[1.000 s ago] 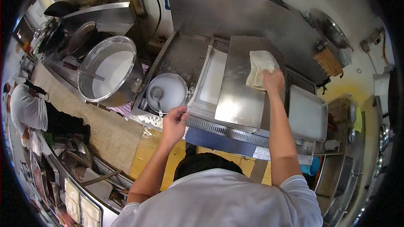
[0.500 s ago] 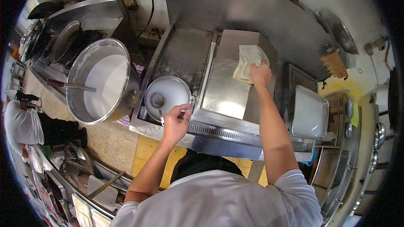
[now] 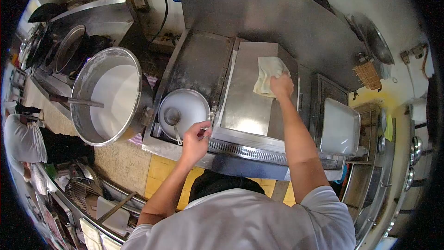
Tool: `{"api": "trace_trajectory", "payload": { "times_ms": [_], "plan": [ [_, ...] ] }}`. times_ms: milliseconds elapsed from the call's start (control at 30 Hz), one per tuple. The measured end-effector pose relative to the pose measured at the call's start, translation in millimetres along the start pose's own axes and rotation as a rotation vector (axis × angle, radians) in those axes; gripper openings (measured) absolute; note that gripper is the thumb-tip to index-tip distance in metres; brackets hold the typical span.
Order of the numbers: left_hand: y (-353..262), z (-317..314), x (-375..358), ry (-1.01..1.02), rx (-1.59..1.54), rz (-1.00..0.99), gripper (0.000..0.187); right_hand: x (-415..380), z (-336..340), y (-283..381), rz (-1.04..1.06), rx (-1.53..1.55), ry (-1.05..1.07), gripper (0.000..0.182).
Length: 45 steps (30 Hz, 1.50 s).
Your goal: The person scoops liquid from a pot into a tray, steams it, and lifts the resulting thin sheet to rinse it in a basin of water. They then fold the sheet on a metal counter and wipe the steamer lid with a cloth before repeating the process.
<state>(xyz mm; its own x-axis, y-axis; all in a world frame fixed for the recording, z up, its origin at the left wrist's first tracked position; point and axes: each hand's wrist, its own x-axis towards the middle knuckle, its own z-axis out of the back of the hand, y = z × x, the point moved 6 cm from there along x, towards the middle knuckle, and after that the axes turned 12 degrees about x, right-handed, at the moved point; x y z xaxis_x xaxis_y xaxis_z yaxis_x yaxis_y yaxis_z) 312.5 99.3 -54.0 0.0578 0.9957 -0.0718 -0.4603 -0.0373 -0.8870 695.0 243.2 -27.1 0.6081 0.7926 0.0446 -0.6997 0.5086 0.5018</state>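
Note:
My right hand (image 3: 281,87) grips a folded, pale cloth (image 3: 264,76) against the top of a stainless steel cover (image 3: 245,97) on the counter. Its fingers are partly hidden by the fabric. My left hand (image 3: 196,143) is closed beside the cover's front left corner, and something small and dark shows between its fingers, too hidden to name. Just left of that hand, a round metal basin (image 3: 194,104) holds white liquid. A ladle (image 3: 172,116) rests in this basin, its handle pointing toward my left hand.
A large metal pot (image 3: 138,78) of white liquid stands at left, with a handled utensil (image 3: 83,101) across its rim. On the right is a rectangular tray (image 3: 341,127). A co-worker (image 3: 27,139) stands at far left. A steel backsplash (image 3: 259,4) rises behind the counter.
The steel cover and the cloth on it have shifted slightly left and toward me in view. My right hand has moved with them, keeping its grip. My left hand stays near the basin.

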Motion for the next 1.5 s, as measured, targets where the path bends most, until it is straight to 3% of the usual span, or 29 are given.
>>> {"api": "trace_trajectory", "payload": {
  "times_ms": [300, 500, 600, 700, 833, 933, 1100, 1267, 1500],
  "plan": [
    [-6, -19, 7, 0.043, 0.003, -0.034, 0.022, 15, -10, -6, -0.004, 0.012, 0.222, 0.056],
    [-26, -20, -3, 0.068, 0.016, -0.082, 0.024, 3, -3, -7, 0.076, 0.079, 0.238, 0.058],
    [-26, -21, -23, 0.096, 0.051, -0.043, 0.026, -47, 35, 7, 0.253, 0.079, 0.013, 0.055],
    [-24, -26, -45, 0.124, 0.076, 0.039, 0.027, -105, 46, 2, 0.386, 0.138, -0.026, 0.048],
    [-22, -44, -79, 0.078, 0.108, -0.024, 0.028, -192, 29, -21, 0.609, 0.380, 0.131, 0.040],
    [-31, -56, -105, 0.112, 0.149, 0.080, 0.031, -242, 16, -40, 0.637, 0.554, 0.370, 0.039],
    [-47, -80, -176, -0.031, 0.185, 0.177, 0.033, -296, 33, -59, 0.619, 0.617, 0.766, 0.036],
    [-26, -105, -272, -0.187, 0.189, 0.236, 0.031, -348, 29, -90, 0.736, 0.551, 1.032, 0.032],
    [-3, -109, -395, -0.408, 0.158, 0.549, 0.038, -441, 39, -103, 1.057, 0.367, 1.322, 0.033]
  ]
}}
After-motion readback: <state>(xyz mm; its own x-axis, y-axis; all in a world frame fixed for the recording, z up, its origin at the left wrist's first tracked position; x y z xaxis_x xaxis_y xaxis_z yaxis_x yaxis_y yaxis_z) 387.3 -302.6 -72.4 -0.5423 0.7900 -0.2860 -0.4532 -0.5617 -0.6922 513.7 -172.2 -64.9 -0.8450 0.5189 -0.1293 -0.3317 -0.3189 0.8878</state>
